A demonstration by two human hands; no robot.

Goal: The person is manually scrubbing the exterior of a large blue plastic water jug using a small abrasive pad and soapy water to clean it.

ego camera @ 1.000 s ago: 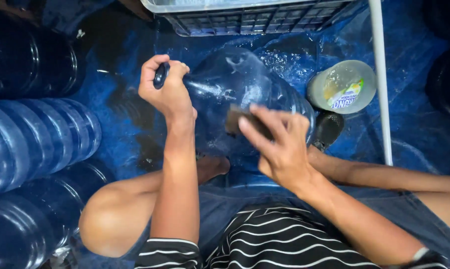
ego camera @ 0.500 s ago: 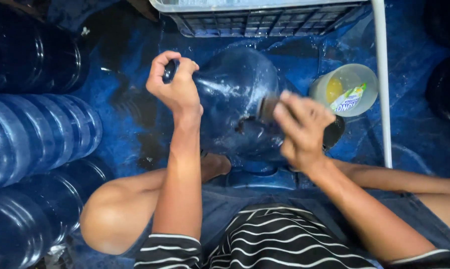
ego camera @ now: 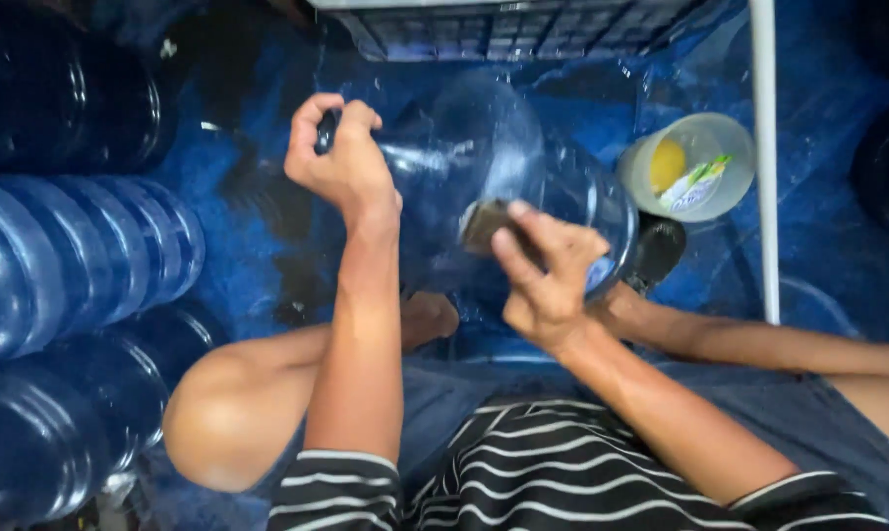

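Two hands work: our left hand (ego camera: 341, 162) grips the jug (ego camera: 484, 167) neck; our right hand (ego camera: 543, 275) presses a pad (ego camera: 486, 224) on it.

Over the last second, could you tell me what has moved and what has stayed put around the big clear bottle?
The right hand has carried the dark scrub pad across the clear water bottle, out toward the small tub and then back to the middle. The left hand has kept its grip on the bottle's neck. The stacked blue bottles, the tub and the white pole have not moved.
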